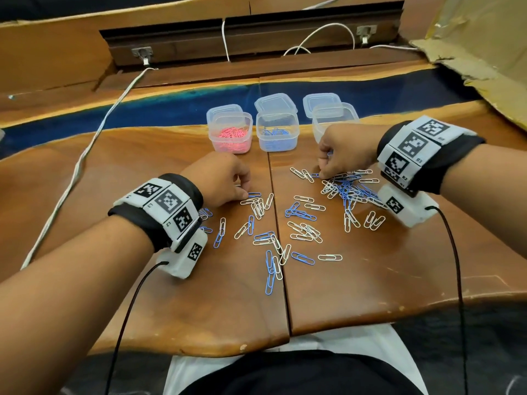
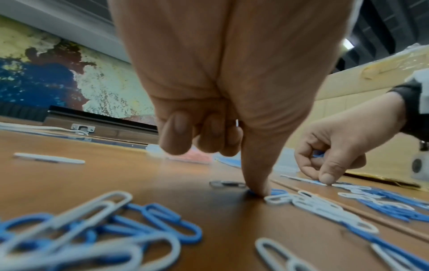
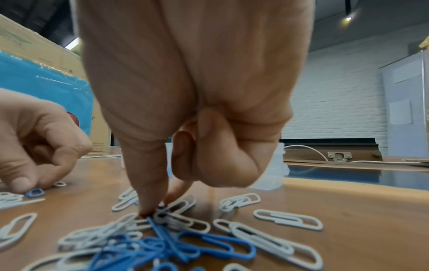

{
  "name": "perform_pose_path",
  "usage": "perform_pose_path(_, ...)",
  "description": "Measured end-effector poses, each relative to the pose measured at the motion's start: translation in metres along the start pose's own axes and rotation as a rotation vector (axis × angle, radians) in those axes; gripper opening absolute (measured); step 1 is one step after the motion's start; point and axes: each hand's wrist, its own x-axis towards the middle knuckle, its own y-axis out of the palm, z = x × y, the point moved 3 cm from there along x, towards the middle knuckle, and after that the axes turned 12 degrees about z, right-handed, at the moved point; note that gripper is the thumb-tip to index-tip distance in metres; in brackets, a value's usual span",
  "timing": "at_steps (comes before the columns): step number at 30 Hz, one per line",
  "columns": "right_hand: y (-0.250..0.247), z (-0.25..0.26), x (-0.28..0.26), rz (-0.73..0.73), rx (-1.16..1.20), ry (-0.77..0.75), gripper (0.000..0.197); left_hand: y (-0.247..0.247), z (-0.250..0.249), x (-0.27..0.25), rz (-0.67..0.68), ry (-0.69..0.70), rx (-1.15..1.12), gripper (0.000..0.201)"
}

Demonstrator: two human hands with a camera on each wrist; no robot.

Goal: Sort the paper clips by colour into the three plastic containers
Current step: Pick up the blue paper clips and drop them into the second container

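Both grips are working low on the desk (image 1: 176,309). My left hand (image 1: 219,178) is pressing its thumb tip (image 2: 255,185) onto a blue paper clip (image 1: 253,195) at frame centre, the other fingers curling in; whether it is actually pinching it, I cannot tell. My right hand (image 1: 345,149) is pinching thumb against forefinger at the top of a tangled heap of white and blue clips (image 1: 350,191) on the right, with something blue tucked in its curled fingers. Loose thin wire clips, white and blue, are lying scattered across the middle. Three clear plastic tubs are standing above: the left tub (image 1: 230,135) holding pink clips, the middle tub (image 1: 276,132) blue ones, the right tub (image 1: 333,118) partly hidden behind my hand.
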Motion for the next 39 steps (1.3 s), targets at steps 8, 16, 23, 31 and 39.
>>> perform_pose_path(8, 0.006, 0.01, 0.001, 0.016, -0.091, 0.035, 0.033, -0.001, 0.0, 0.008, 0.121, -0.035, -0.036, 0.02)
perform_pose_path(16, 0.001, 0.003, -0.006, 0.074, 0.278, 0.015, 0.019, 0.0, 0.005, 0.004, 0.044, -0.095, -0.252, 0.02)
perform_pose_path(23, 0.005, -0.027, -0.03, 0.117, 0.878, 0.05, 0.01, -0.008, -0.02, 0.009, -0.015, 0.028, -0.861, 0.042)
perform_pose_path(31, 0.015, -0.041, -0.044, 0.034, 1.018, -0.02, 0.015, -0.003, -0.07, 0.025, 0.124, 0.057, -0.947, 0.021)
perform_pose_path(39, 0.017, -0.057, -0.048, 0.136, 1.082, 0.049, 0.021, 0.001, -0.097, 0.051, 0.228, 0.033, -0.936, 0.009)
